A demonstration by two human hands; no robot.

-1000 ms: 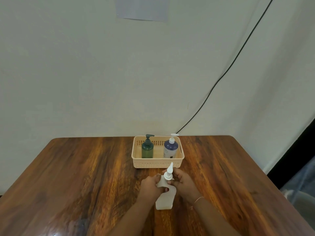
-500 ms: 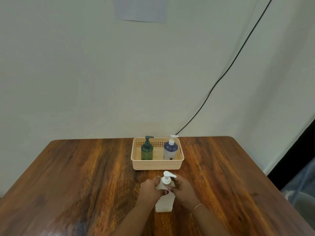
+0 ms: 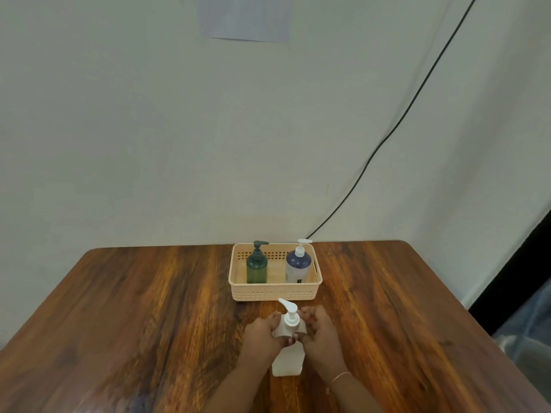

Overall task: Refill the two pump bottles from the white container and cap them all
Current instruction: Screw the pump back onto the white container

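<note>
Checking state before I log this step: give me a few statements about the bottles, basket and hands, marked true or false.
1. Both hands, left hand and right hand, grip the white container. True.
2. The green pump bottle lies on its side. False: it stands upright in the basket.
3. The blue pump bottle stands to the green bottle's right. True.
4. The white container stands inside the basket. False: it stands on the table, in front.
</note>
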